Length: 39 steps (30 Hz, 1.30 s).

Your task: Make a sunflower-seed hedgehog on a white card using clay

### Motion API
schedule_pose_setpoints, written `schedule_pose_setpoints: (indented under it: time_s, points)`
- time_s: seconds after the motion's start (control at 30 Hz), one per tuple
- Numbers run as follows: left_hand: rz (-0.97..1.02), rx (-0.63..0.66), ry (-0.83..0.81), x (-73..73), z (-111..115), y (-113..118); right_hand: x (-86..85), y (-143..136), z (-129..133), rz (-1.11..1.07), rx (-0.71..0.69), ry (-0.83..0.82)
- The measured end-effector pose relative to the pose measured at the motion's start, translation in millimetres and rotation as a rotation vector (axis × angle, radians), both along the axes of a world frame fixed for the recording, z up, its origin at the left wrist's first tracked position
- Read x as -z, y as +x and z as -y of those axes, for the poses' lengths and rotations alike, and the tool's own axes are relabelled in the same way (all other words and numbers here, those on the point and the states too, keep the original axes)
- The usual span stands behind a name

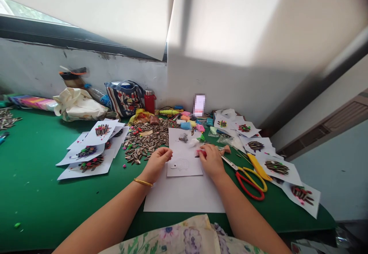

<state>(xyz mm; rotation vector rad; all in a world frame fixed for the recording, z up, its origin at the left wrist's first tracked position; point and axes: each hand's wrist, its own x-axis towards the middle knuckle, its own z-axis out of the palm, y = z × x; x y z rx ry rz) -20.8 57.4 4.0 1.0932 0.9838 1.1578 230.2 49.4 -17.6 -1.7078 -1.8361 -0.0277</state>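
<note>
A small white card [184,172] with a pencil outline of a hedgehog lies on a larger white sheet [184,196] in front of me. At the card's left edge is my left hand [156,164], thumb and forefinger pinched together; whatever sits between them is too small to make out. My right hand [212,161] rests by the card's right edge, fingers curled over a red lump of modelling clay [202,153] that they partly hide. Grey clay [183,137] and white clay [194,143] lie on or beside the card's upper part. Striped sunflower seeds [151,139] are heaped beyond my left hand.
Scissors [247,177] with red and yellow handles and a yellow cutter [257,166] lie right of my right hand. Finished seed-hedgehog cards [100,146] are stacked left, more cards [277,167] right. Behind stand a red flask [149,101], coloured clay packs [185,125] and a phone [199,105].
</note>
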Motion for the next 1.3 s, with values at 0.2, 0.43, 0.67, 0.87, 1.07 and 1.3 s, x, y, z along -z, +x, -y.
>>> schedule_pose_setpoints:
  time_s: [0.2,0.43,0.67,0.87,1.07,1.3]
  points:
    - [-0.066,-0.003,0.052,4.0,-2.8,-1.5,1.3,7.2,-6.6,0.105,0.038,-0.073]
    - [-0.049,-0.018,0.040,4.6,-3.3,-0.3,-7.2,12.2,-7.9,0.135,0.131,-0.022]
    - [-0.052,-0.021,-0.009,2.6,-4.9,0.6,-9.6,-1.5,5.1,0.212,-0.119,-0.079]
    - [-0.014,-0.039,-0.035,4.8,-5.3,0.7,-7.5,2.0,5.3,0.252,0.004,-0.039]
    - [-0.059,-0.029,0.045,3.9,-4.8,-1.5,-3.2,-13.4,12.4,0.087,-0.232,-0.032]
    - [-0.076,-0.025,0.033,2.3,-5.1,-0.4,2.1,-23.4,14.9,0.120,-0.332,-0.071]
